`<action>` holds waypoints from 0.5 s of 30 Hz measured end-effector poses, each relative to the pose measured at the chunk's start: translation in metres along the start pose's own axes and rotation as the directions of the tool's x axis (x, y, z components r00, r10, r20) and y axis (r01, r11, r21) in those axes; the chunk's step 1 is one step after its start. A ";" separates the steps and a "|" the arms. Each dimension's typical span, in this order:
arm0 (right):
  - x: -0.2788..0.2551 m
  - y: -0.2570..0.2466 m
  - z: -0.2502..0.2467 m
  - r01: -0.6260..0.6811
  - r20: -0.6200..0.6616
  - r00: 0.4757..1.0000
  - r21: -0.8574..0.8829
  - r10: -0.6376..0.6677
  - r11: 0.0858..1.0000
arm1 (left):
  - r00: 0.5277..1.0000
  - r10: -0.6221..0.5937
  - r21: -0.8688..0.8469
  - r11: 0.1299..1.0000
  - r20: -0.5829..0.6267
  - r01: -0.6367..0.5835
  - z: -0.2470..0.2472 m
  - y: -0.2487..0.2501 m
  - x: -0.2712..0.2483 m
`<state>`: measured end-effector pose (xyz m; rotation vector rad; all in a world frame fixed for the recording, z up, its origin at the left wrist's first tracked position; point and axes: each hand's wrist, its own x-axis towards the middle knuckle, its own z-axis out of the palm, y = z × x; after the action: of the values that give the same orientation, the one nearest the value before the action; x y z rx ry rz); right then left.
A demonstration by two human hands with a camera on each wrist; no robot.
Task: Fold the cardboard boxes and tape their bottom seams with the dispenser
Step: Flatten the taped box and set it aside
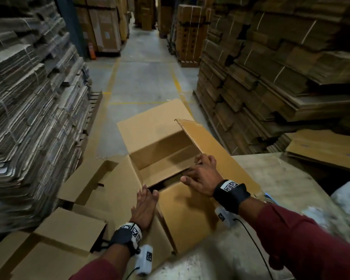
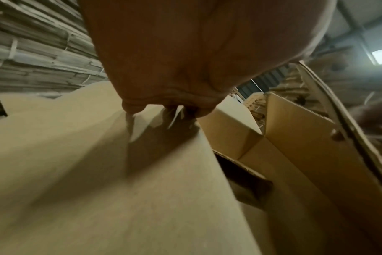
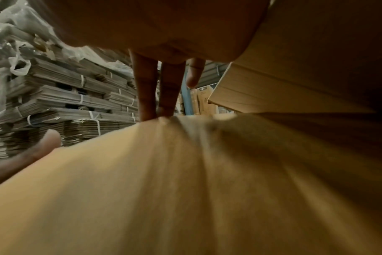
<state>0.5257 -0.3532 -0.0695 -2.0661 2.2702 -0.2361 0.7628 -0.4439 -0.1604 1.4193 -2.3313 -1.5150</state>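
This is a warehouse where cardboard is kept. At nine o'clock stands a tall pile of flat cardboard sheets (image 1: 35, 110), tied in bundles. At three o'clock more flat stacks (image 1: 271, 77) climb high. Straight ahead at twelve o'clock, a grey concrete floor (image 1: 144, 77) with yellow painted lines (image 1: 177, 81) runs between tall wrapped brown boxes (image 1: 190, 35).

The person wore dark red sleeves (image 1: 303, 235), a black band (image 1: 229, 196) with black-and-white square markers on each wrist, and a small white camera (image 1: 144, 259) trailing a thin black cable (image 1: 257, 245)
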 end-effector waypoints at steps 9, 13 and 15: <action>-0.021 0.026 -0.024 -0.108 -0.020 0.994 -0.043 0.107 0.993 | 0.997 -0.038 0.063 0.997 0.060 0.035 0.001 0.026 0.015; -0.043 0.070 -0.041 -0.237 0.174 0.938 -0.310 0.300 0.921 | 0.995 -0.059 0.240 0.970 0.085 0.037 0.014 0.033 0.035; -0.061 0.097 -0.056 -0.252 0.173 0.922 -0.413 0.348 0.875 | 0.996 -0.065 0.283 0.958 0.067 0.044 0.019 0.030 0.036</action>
<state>0.4277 -0.2801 -0.0332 -1.7101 2.5867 0.4930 0.7130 -0.4510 -0.1639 1.5183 -2.6635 -1.3114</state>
